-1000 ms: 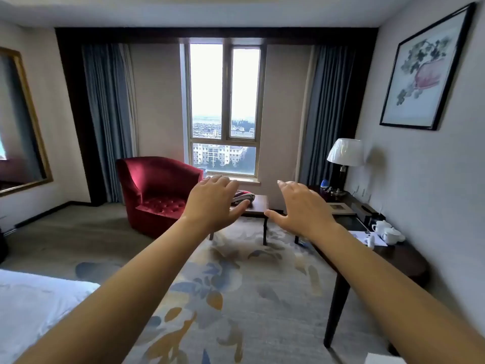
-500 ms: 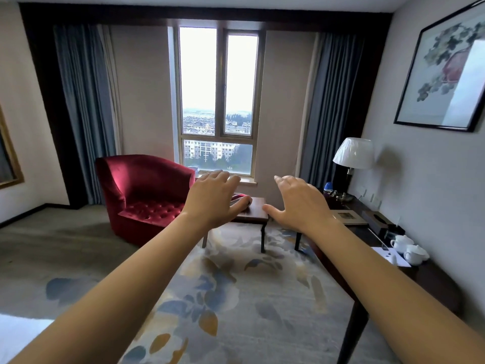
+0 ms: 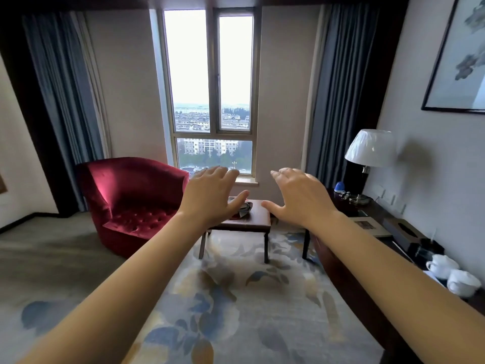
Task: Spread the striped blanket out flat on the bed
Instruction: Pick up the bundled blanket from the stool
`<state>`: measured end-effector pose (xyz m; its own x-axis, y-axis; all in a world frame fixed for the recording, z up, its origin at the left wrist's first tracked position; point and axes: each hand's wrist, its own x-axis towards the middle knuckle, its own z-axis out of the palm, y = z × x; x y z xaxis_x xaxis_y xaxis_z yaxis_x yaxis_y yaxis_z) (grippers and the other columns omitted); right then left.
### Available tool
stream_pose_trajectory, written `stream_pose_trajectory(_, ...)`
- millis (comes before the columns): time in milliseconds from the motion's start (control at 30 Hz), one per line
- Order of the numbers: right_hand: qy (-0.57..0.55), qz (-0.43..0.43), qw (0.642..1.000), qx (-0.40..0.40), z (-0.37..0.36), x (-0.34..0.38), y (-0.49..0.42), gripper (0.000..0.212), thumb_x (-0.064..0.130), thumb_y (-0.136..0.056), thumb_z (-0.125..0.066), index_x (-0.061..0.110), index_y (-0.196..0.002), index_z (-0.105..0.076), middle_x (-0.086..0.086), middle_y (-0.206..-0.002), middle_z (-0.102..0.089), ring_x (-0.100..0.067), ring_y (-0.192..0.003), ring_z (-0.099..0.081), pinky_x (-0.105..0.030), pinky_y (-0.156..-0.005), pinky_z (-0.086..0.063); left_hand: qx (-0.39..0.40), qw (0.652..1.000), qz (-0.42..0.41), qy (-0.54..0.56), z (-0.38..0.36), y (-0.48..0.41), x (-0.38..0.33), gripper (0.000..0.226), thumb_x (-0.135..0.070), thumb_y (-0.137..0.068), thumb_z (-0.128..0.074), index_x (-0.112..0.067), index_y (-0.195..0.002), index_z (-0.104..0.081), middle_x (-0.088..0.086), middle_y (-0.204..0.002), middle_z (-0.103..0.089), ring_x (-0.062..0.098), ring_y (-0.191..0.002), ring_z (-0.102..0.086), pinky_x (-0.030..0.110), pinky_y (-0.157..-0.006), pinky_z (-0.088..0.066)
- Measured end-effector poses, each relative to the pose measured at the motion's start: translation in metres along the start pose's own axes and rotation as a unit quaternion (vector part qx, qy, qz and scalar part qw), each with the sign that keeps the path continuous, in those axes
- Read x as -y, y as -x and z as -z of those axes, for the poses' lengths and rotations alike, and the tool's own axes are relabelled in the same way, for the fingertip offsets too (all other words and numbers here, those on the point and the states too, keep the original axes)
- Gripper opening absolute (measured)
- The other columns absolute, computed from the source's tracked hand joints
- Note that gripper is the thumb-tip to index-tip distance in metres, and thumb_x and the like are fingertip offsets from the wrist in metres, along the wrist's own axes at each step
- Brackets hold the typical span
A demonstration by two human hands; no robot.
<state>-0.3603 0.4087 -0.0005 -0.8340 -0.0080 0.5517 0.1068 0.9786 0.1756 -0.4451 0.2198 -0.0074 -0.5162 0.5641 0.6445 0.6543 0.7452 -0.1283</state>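
A bundled striped blanket (image 3: 245,207), red, grey and white, lies on a small dark wooden side table (image 3: 252,222) under the window; most of it is hidden behind my left hand. My left hand (image 3: 212,194) reaches forward in the air with relaxed, spread fingers and holds nothing. My right hand (image 3: 299,197) is stretched out beside it, also spread and holding nothing. Both hands are still short of the table, in the air above the carpet. The bed is out of view.
A red velvet armchair (image 3: 131,198) stands left of the side table. A long dark desk (image 3: 367,232) runs along the right wall with a lamp (image 3: 371,151), a tissue box and white cups (image 3: 454,274). Patterned carpet (image 3: 236,298) covers the floor ahead.
The view has moved forward toward the window and the side table. The white bed corner at lower left has dropped out of view. Both hands stay outstretched and spread.
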Motion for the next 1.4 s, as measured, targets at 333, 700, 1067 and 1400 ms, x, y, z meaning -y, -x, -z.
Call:
stream_pose_trajectory(333,-0.02,-0.002,1.0,0.005,-0.1,-0.069,-0.108,0.069,0.063,-0.085,-0.047,0.015,-0.134,-0.047,-0.003,-0.131,-0.055,-0.02,-0.123,-0.048,-0.036,-0.101,-0.039,0.015,1.0,0.01,-0.009,-0.117,-0.109,0.018,0.052,-0.057,-0.089,-0.039,-0.021,-0.124,-0.051,0.001,-0.117,-0.061,0.023,-0.11,-0.054,0.036,-0.092,-0.043)
stream_pose_trajectory(700,-0.01,-0.016,1.0,0.022,-0.222,-0.12,-0.259,0.071,0.063,-0.084,-0.049,0.014,-0.135,-0.047,-0.004,-0.13,-0.055,-0.021,-0.123,-0.048,-0.037,-0.104,-0.039,0.024,1.0,-0.004,-0.006,-0.256,-0.253,0.085,0.05,-0.058,-0.089,-0.039,-0.021,-0.121,-0.052,0.002,-0.118,-0.06,0.023,-0.112,-0.053,0.036,-0.09,-0.042)
stream_pose_trajectory(1067,-0.017,-0.028,0.999,0.028,-0.338,-0.172,-0.403,0.067,0.063,-0.084,-0.048,0.015,-0.131,-0.05,-0.005,-0.127,-0.056,-0.022,-0.12,-0.05,-0.037,-0.099,-0.041,0.026,1.0,-0.002,0.007,-0.383,-0.383,0.152,0.052,-0.059,-0.089,-0.039,-0.021,-0.123,-0.052,0.001,-0.119,-0.06,0.022,-0.112,-0.054,0.036,-0.091,-0.042)
stream_pose_trajectory(1400,-0.045,0.005,0.999,0.031,-0.45,-0.236,-0.542,0.065,0.061,-0.085,-0.049,0.017,-0.132,-0.048,-0.003,-0.128,-0.056,-0.022,-0.121,-0.048,-0.036,-0.099,-0.04,0.025,0.999,0.029,-0.017,-0.502,-0.509,0.191,0.054,-0.059,-0.088,-0.04,-0.021,-0.124,-0.054,0.002,-0.118,-0.061,0.024,-0.111,-0.055,0.036,-0.087,-0.044)
